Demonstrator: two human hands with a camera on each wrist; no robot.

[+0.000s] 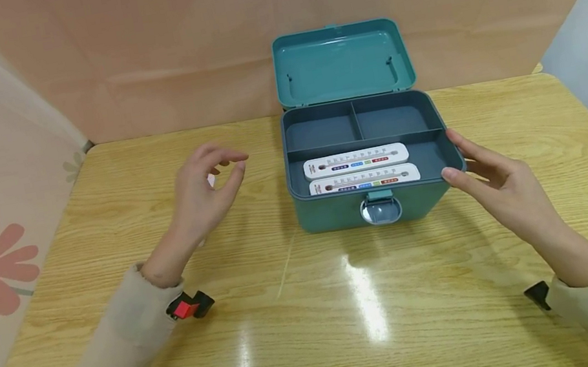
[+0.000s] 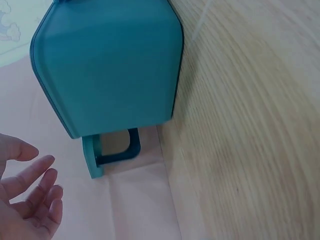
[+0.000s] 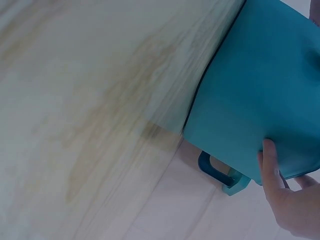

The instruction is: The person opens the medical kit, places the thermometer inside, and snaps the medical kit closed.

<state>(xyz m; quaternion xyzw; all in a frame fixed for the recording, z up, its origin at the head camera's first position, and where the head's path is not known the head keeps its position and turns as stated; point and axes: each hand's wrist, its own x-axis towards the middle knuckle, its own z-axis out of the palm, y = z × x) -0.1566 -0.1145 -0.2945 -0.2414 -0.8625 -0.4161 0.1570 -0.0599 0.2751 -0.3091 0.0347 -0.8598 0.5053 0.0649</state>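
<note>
- Right hand (image 1: 510, 191) grips the teal box (image 1: 329, 213) at its right front corner, between thumb and fingers.
- Left hand (image 1: 197, 190), loosely spread, hovers left of the box.
- Two white thermometers (image 1: 355, 161) lie in the box's front compartment.

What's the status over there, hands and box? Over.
Left hand apart from teal box, empty. Right hand holding its front right corner. Lid up, two thermometers in front compartment. No obstruction seen; something white mostly hidden behind left hand.
</note>
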